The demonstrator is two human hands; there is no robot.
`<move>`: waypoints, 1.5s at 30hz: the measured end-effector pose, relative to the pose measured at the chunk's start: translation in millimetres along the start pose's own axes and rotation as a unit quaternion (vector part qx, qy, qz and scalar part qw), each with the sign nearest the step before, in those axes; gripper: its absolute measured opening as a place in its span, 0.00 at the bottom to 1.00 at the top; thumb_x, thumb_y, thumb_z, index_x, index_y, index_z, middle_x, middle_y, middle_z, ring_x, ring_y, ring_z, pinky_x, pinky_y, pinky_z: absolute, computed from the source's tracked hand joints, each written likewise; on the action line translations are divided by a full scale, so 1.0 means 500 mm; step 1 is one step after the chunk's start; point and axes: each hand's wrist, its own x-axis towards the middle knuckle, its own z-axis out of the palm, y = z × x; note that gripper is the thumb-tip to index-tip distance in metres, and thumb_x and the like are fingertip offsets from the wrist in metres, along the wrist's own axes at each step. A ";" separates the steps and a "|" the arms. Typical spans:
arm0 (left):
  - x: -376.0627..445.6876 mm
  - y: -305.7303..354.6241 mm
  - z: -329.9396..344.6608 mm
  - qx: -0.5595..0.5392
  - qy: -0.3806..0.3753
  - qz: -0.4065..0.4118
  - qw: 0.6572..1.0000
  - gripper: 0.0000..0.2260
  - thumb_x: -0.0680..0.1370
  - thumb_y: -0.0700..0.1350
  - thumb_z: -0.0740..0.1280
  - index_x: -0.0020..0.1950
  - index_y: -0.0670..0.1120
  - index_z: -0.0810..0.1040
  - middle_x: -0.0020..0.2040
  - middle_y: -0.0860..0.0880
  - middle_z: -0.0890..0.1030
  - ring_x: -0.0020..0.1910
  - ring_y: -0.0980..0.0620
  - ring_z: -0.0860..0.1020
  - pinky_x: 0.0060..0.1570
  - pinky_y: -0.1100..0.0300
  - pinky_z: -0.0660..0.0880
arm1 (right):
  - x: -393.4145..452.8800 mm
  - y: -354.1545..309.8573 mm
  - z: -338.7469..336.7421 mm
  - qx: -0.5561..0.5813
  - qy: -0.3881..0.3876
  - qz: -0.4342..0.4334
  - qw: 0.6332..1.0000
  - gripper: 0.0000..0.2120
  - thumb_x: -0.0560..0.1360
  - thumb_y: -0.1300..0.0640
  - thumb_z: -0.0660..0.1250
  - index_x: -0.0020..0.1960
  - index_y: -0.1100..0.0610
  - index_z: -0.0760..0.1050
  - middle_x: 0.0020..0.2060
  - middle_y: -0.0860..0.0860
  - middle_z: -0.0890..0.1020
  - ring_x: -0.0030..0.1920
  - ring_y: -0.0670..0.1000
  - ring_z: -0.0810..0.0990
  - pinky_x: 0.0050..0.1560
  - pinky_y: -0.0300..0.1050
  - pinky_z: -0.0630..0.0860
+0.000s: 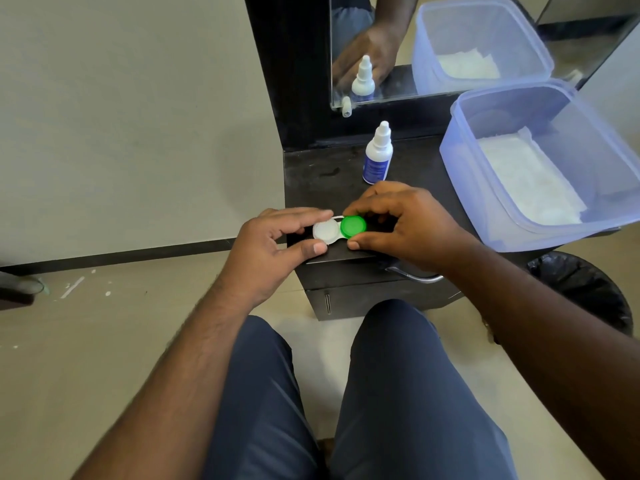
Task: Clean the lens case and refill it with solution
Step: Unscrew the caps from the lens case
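My left hand [273, 244] pinches the lens case [337, 232] at its white end above the bench [329, 174] edge, my right hand [398, 223] closes on the green cap [353, 226]; steadying the base should let the cap unscrew cleanly, solution bottle [378, 155] just beyond.

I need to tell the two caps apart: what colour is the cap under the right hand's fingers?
Green; the head view shows it clearly.

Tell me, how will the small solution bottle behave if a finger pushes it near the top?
The solution bottle stands upright, tall on a narrow base, so it would probably tip rather than slide. It looks like small, light plastic. Being round, it may roll once down on the dark countertop.
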 end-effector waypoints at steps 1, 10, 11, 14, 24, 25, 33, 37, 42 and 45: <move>0.000 0.002 0.000 -0.005 0.009 -0.005 1.000 0.18 0.69 0.41 0.76 0.55 0.57 0.81 0.53 0.60 0.81 0.48 0.61 0.75 0.53 0.67 0.72 | 0.000 0.000 0.000 0.001 0.000 0.000 1.000 0.19 0.68 0.53 0.76 0.59 0.54 0.80 0.48 0.44 0.77 0.49 0.46 0.74 0.48 0.40 0.74; 0.003 0.007 0.003 -0.007 0.010 0.004 1.000 0.19 0.67 0.39 0.77 0.54 0.55 0.82 0.54 0.59 0.82 0.46 0.62 0.76 0.51 0.64 0.73 | 0.000 -0.002 -0.001 -0.003 0.000 0.002 1.000 0.19 0.69 0.53 0.76 0.58 0.54 0.80 0.47 0.45 0.77 0.49 0.46 0.74 0.48 0.39 0.73; 0.002 0.009 0.006 -0.011 0.026 0.004 1.000 0.16 0.67 0.38 0.77 0.51 0.54 0.83 0.52 0.58 0.83 0.46 0.60 0.77 0.50 0.62 0.74 | -0.001 -0.003 -0.001 -0.003 0.000 0.002 1.000 0.19 0.69 0.53 0.76 0.58 0.54 0.80 0.47 0.45 0.77 0.49 0.46 0.74 0.47 0.39 0.74; 0.000 0.015 0.018 -0.018 0.088 0.003 0.996 0.11 0.66 0.42 0.78 0.47 0.51 0.84 0.45 0.56 0.84 0.42 0.57 0.79 0.47 0.63 0.76 | -0.002 -0.004 -0.002 -0.003 0.000 0.002 1.000 0.19 0.68 0.53 0.76 0.58 0.54 0.80 0.47 0.45 0.77 0.49 0.47 0.75 0.47 0.40 0.75; 0.049 0.036 -0.001 0.057 0.166 -0.009 0.985 0.04 0.76 0.46 0.68 0.46 0.52 0.84 0.39 0.59 0.82 0.37 0.61 0.78 0.38 0.68 0.74 | -0.001 -0.001 0.000 0.004 0.005 0.009 1.000 0.19 0.67 0.53 0.77 0.57 0.53 0.80 0.46 0.44 0.77 0.47 0.45 0.74 0.46 0.36 0.72; 0.060 0.039 -0.006 0.085 0.147 -0.011 0.985 0.05 0.77 0.46 0.68 0.46 0.51 0.84 0.38 0.59 0.82 0.36 0.61 0.78 0.36 0.70 0.72 | -0.001 -0.001 -0.001 0.005 0.003 0.011 1.000 0.19 0.67 0.53 0.77 0.57 0.53 0.80 0.46 0.44 0.77 0.47 0.45 0.74 0.46 0.36 0.72; 0.113 0.045 -0.005 0.131 0.076 -0.078 0.985 0.07 0.75 0.50 0.70 0.44 0.49 0.86 0.37 0.53 0.83 0.35 0.58 0.76 0.35 0.62 0.70 | -0.001 0.001 0.000 0.000 0.003 0.016 1.000 0.18 0.67 0.53 0.77 0.56 0.53 0.80 0.46 0.43 0.77 0.48 0.46 0.75 0.47 0.37 0.72; 0.110 0.037 -0.004 0.104 0.076 -0.071 0.989 0.07 0.75 0.51 0.70 0.47 0.50 0.85 0.40 0.55 0.84 0.39 0.60 0.79 0.38 0.65 0.70 | -0.001 0.003 0.000 0.003 0.000 0.015 1.000 0.19 0.67 0.52 0.77 0.57 0.53 0.80 0.46 0.44 0.77 0.47 0.45 0.74 0.46 0.37 0.72; 0.061 0.027 -0.005 0.079 0.152 -0.007 0.985 0.07 0.73 0.50 0.72 0.49 0.50 0.84 0.40 0.51 0.82 0.38 0.56 0.77 0.38 0.68 0.71 | -0.002 0.002 0.000 0.006 0.002 0.014 1.000 0.19 0.67 0.52 0.77 0.57 0.52 0.80 0.46 0.44 0.78 0.48 0.45 0.74 0.46 0.36 0.72; 0.007 0.019 0.008 0.056 0.120 0.031 0.991 0.13 0.67 0.51 0.77 0.49 0.51 0.83 0.39 0.51 0.78 0.34 0.55 0.71 0.35 0.69 0.68 | -0.003 0.002 0.000 0.009 0.003 0.013 1.000 0.19 0.67 0.53 0.77 0.57 0.52 0.80 0.46 0.44 0.78 0.48 0.45 0.74 0.47 0.36 0.73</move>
